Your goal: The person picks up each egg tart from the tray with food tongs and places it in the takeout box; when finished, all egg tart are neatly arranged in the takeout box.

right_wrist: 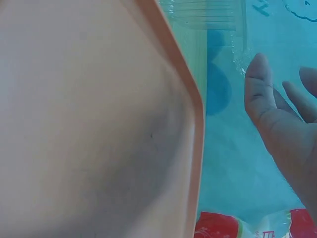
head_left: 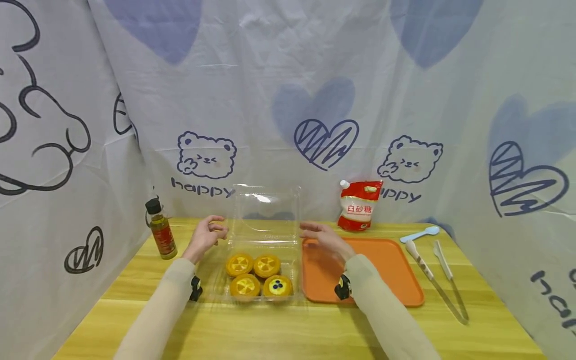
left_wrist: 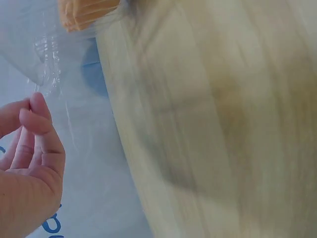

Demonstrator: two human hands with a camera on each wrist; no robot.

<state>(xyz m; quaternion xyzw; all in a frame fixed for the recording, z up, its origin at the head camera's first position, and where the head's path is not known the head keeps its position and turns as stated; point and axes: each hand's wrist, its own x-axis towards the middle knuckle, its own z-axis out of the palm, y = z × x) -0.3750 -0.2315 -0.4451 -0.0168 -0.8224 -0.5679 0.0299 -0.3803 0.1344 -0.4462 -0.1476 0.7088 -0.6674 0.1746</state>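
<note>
A clear plastic clamshell box point(head_left: 294, 280) stands on the table with its lid point(head_left: 265, 227) raised upright at the back. Inside its base sit several egg tarts point(head_left: 245, 286); one tart point(head_left: 278, 286) carries dark berries, the others have wedge-like pale toppings. Just left of the lid is my left hand point(head_left: 208, 237), its fingers loosely bent with nothing seen between them. On the lid's other side my right hand point(head_left: 327, 239) hovers over the far left part of the orange tray point(head_left: 382, 270), fingers spread toward the lid edge. Whether any fingertip touches the lid is unclear.
An oil bottle point(head_left: 162, 232) stands at the left. Behind the tray is a red-and-white sugar bag point(head_left: 359, 206). To the right lie a pale blue spoon point(head_left: 420, 234) and metal tongs point(head_left: 443, 295) with light tips. A printed cloth point(head_left: 270, 110) hangs behind the table.
</note>
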